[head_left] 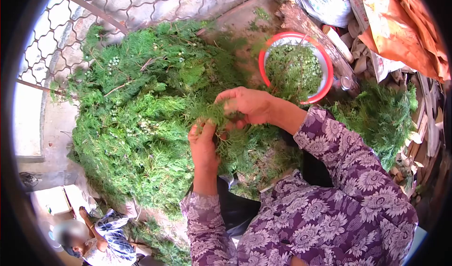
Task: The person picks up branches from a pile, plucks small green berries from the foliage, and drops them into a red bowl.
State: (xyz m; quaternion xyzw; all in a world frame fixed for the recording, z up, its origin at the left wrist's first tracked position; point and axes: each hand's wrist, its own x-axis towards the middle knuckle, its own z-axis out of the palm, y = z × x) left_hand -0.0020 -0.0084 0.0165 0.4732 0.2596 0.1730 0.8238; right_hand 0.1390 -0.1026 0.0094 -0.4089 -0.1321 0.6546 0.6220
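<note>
My left hand (204, 143) is closed, its thumb and fingers pinching a feathery green conifer sprig (211, 111). Close beside it, my right hand (249, 107) has its fingers bent round the other side of the same sprig; the fingertips are partly hidden by the greenery. Below both hands spreads a large heap of cut conifer branches (136, 134), with small pale green cones showing among the leaves. Up and to the right of my right hand stands a round basin with a red rim (330, 71), holding small pale green cones and bits of foliage.
Wavy wire mesh (179, 5) runs along the top left. More cut branches (376, 120) lie at the right, near wood scraps and an orange sheet (405, 26). A white plastic bag (325, 2) sits behind the basin. Another person (101, 238) is at lower left.
</note>
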